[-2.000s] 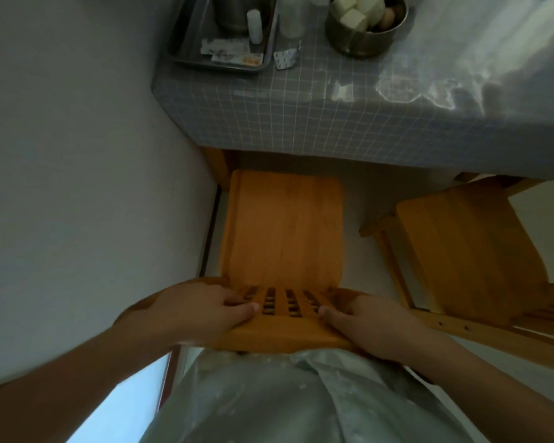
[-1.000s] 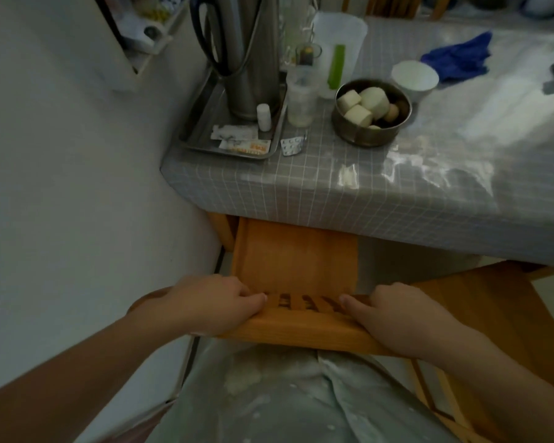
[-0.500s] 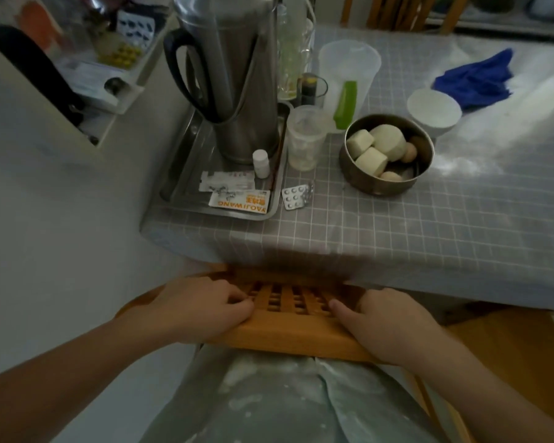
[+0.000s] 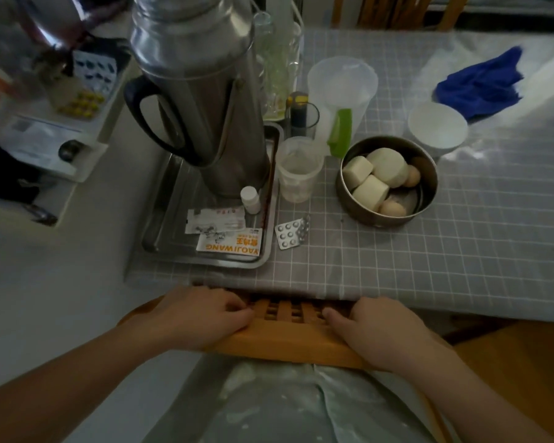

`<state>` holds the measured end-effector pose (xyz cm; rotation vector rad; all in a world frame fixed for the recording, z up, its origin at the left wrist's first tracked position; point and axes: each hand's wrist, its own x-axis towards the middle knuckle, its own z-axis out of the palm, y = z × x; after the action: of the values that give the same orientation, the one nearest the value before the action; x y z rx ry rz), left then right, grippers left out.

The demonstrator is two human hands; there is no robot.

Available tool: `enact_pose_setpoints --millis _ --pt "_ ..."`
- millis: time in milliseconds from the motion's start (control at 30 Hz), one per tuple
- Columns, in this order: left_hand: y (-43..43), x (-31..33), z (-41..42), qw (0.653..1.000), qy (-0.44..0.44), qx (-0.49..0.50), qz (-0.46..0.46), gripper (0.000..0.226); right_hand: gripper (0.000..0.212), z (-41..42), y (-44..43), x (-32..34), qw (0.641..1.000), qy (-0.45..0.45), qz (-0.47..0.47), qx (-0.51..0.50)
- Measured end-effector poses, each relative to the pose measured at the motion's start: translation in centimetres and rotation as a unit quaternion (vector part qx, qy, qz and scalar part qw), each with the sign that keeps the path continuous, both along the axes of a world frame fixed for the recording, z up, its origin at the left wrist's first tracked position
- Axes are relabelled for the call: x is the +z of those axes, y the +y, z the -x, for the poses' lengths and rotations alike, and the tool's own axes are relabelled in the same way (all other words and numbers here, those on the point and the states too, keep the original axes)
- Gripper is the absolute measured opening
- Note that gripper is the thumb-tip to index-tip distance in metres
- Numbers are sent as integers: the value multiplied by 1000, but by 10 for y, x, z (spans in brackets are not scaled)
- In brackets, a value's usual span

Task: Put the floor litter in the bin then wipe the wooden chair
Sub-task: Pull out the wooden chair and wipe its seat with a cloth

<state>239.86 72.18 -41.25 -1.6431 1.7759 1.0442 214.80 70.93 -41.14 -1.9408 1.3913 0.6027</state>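
Both hands clamped the chair back's top rail at 6 o'clock, the left hand at its left end, the right hand at its right, fingers curled over the lattice. The chair sat pushed under the table edge. A blue cloth lay at 2 o'clock.

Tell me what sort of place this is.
Probably a home dining corner or kitchen: a table under a grey checked cloth, a steel thermos on a tray, and a pot of steamed buns and eggs.
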Motion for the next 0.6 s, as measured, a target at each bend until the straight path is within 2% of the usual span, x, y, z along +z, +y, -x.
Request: enact_pose_setpoints --millis 167,300,400,500,600 --pt "-5 -2 1 1000 -8 -8 -17 45 54 0 -4 3 995 -3 -18 -94" --pt "-4 4 5 999 -29 -32 20 49 47 -1 1 1 990 -26 94 -97" --pt "-8 18 18 983 -71 -74 152 58 52 1 3 7 973 -76 196 -91" --pt "-15 37 47 957 -34 -42 284 59 66 11 2 22 943 -120 282 -127" --pt "-23 56 85 912 -13 -9 409 59 71 36 -2 38 904 -146 371 -157"
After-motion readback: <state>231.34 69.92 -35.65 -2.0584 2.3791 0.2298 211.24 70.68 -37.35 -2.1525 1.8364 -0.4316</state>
